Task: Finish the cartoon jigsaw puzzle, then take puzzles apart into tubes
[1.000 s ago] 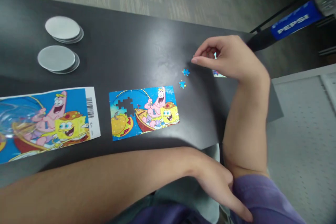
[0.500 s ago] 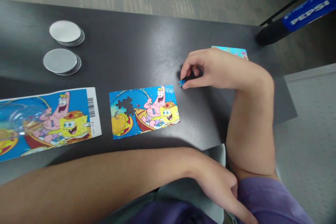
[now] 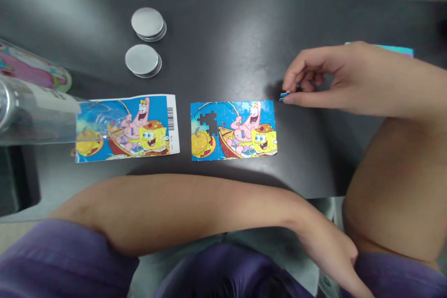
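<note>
My right hand [image 3: 328,79] is closed in a pinch above the table, thumb against fingers, with a small blue puzzle piece [image 3: 284,96] at the fingertips. To its left lies a nearly filled jigsaw puzzle [image 3: 240,130] showing cartoon figures in a boat. A dark gap shows in its upper left part. Across my lap reaches my left arm; my left hand [image 3: 331,249] rests by the purple sleeve or cloth at lower right, holding nothing I can see, a finger stretched out and the fingertips cut off by the frame edge. Left of the puzzle lies a matching picture sheet [image 3: 153,125].
Two stacks of silver discs [image 3: 147,22] stand at the upper left. A clear plastic bottle-like container [image 3: 42,116] leans in from the left, overlapping the picture sheet. Behind my right hand a turquoise card [image 3: 398,50] shows partly. The table's far edge runs along the top.
The view has shifted to the right side of my body's left, so table items appear further right. The puzzle piece stays pinched in my right hand, its tilt slightly changed. My left hand stays low.
</note>
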`<action>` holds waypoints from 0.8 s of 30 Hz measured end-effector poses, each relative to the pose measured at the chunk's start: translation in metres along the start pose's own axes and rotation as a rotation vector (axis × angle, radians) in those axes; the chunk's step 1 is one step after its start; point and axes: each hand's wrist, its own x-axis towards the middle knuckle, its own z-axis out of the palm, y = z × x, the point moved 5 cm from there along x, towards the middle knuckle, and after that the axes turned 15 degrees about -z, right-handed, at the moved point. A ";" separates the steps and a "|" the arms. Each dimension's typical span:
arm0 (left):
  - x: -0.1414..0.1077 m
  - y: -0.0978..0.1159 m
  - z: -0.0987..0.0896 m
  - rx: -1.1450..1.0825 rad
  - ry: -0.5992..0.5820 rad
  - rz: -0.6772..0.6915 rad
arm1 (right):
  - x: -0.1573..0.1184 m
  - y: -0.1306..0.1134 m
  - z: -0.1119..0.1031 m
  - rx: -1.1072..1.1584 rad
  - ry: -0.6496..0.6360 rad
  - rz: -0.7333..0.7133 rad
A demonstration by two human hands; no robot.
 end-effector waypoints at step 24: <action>-0.051 0.003 -0.020 -0.141 -0.164 0.237 | 0.030 -0.029 0.033 0.301 -0.004 -0.067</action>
